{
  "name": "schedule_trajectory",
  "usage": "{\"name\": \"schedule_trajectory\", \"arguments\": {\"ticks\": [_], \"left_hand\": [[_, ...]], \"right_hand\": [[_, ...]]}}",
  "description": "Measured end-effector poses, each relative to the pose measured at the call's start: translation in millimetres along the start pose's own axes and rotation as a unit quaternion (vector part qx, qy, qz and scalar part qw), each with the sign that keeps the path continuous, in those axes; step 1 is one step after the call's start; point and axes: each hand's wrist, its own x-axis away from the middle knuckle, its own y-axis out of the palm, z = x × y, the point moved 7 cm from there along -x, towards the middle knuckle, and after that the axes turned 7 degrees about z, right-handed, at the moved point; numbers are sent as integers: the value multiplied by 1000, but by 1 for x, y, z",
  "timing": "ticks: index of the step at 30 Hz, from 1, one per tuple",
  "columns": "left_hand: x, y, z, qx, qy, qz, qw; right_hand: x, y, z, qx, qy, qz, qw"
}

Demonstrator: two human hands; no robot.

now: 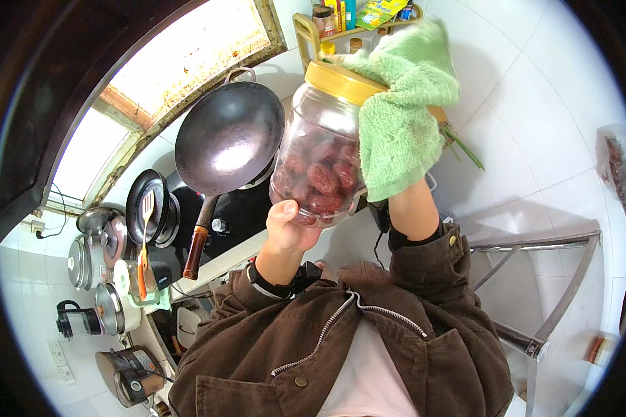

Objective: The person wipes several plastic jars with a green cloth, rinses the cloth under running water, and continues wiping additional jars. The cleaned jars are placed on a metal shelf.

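My left hand (293,229) holds a clear plastic jar (318,161) by its base, thumb on the near side. Dried red dates (327,180) fill the lower part of the jar. A yellow screw lid (344,82) closes its top, and the jar leans slightly to the right. At the jar's right side a light green terry cloth (401,135) covers my right hand, so only the forearm shows and the fingers are hidden. The cloth touches the lid and the jar wall; its upper end is blurred.
A wok (229,138) with a wooden handle sits on the black gas hob (232,221), beside a frying pan (147,206) and a slotted turner (145,245). Behind the jar stands a spice rack (307,39). Pots and a rice cooker (130,375) are at left, a metal frame (563,292) at right.
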Motion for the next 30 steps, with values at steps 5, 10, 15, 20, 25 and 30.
{"name": "schedule_trajectory", "arguments": {"ticks": [5, 10, 15, 20, 25, 30], "left_hand": [[2, -3, -6, 39, -82, -36, 995], [0, -22, -9, 62, -46, 51, 996], [-7, -16, -9, 28, -18, 53, 998], [-6, -5, -13, -13, -17, 30, 999], [-4, -7, -18, 43, -103, -5, 994], [-5, -29, -21, 167, -200, 57, 964]], "right_hand": [[42, 24, 19, -472, 156, -94, 863], [75, 55, 28, -591, 234, -94, 766], [102, 59, 9, -355, 128, -51, 925], [42, 43, -38, -240, 10, -131, 962], [25, 29, -20, -188, 66, -110, 974], [64, 27, 17, 103, 109, -137, 979]]}}
